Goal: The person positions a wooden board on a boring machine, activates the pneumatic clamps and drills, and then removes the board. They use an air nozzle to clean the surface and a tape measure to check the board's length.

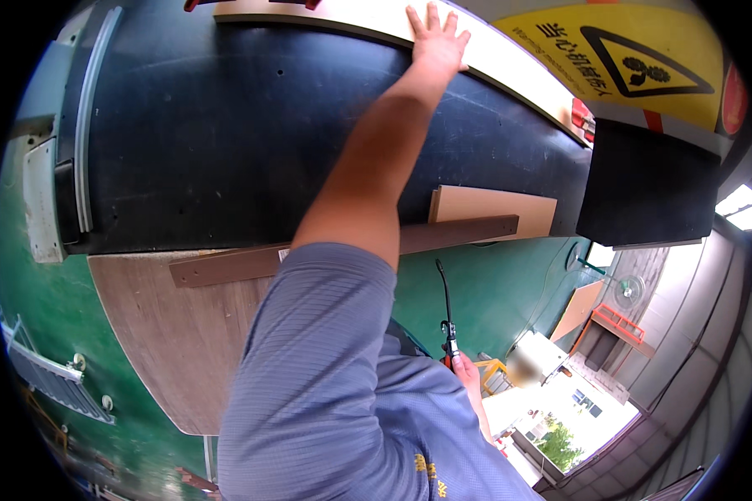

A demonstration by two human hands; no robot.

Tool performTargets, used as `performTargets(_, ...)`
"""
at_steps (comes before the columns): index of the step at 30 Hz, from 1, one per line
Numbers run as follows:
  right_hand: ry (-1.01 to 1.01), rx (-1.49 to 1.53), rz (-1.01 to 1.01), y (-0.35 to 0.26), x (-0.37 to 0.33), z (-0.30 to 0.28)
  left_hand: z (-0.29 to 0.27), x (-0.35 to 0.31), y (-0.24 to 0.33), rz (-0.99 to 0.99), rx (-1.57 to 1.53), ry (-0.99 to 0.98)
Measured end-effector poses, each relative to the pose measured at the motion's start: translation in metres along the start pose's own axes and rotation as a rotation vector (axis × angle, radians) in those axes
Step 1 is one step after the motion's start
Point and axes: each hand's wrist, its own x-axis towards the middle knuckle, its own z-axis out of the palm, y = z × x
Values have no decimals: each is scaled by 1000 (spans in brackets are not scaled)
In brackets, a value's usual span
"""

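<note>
My left arm, in a grey-blue sleeve, reaches across a black tabletop [200,134]. With fingers spread, my left hand [437,46] lies flat on a long pale board [351,18] along the table's far side. My right hand [466,373] is low beside my body, closed around the handle of an air blow gun [450,338]. The gun's thin black nozzle [444,288] points up and bends at its tip, apart from the table. My fingers on the handle are partly hidden.
A brown drilled strip [459,234] and a tan panel [510,204] lie at the near edge. A wood-grained board [175,326] stands left of my arm. At right hang a yellow warning sign [635,63] and black flap [647,184]. A red fitting [582,117] meets the pale board.
</note>
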Motion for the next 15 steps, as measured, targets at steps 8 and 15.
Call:
performTargets(8,125,62,-102,-24,-6,0,4,29,38,30,-188,-112)
performTargets(15,150,177,-247,-44,-8,-6,0,7,20,116,-536,139)
